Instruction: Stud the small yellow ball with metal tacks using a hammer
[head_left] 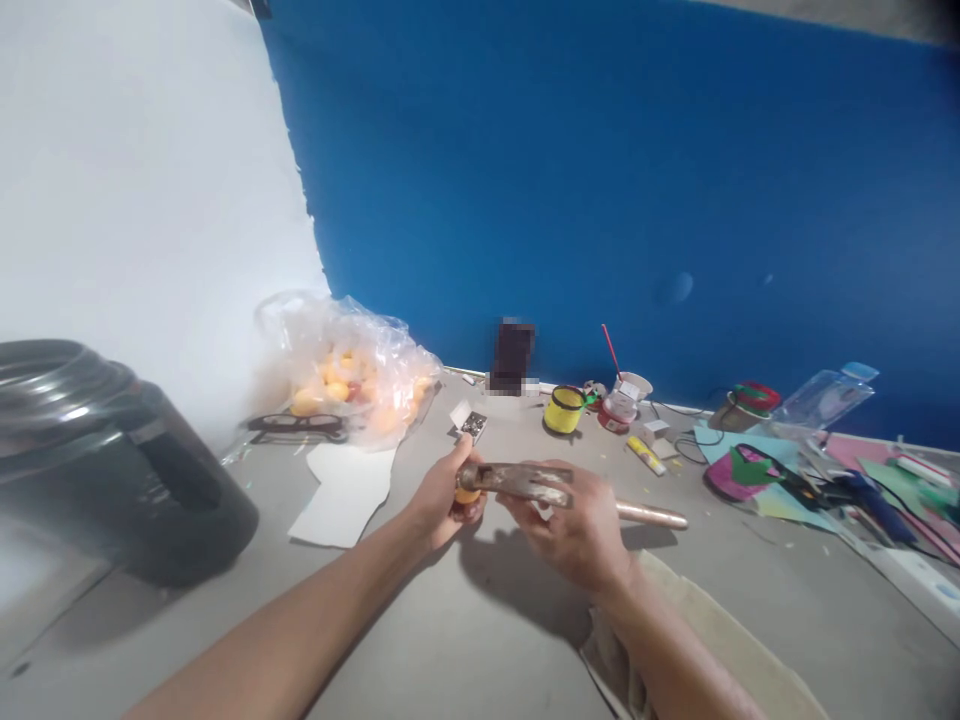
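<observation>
left hand: clenched round a small orange piece, thumb pressed on the near end of the metal tool
right hand: fingers closed about the metal tool from below
metal tool: dull, rusty bar held level between both hands, above the grey table
copper-coloured rod: at 3 o'clock of the right hand, showing from behind it; I cannot tell whether it joins the tool
beige cloth: at 5 o'clock, under the right forearm
white paper: at 9 o'clock of the left hand, flat on the table
small card: at 12 o'clock, near the left thumb
yellow cup: at 1 o'clock, upright
bag of orange fruit: at 10 o'clock, with glasses just before it
black pot: far out at 9 o'clock
coloured paper scraps: at 2 o'clock, well apart
</observation>
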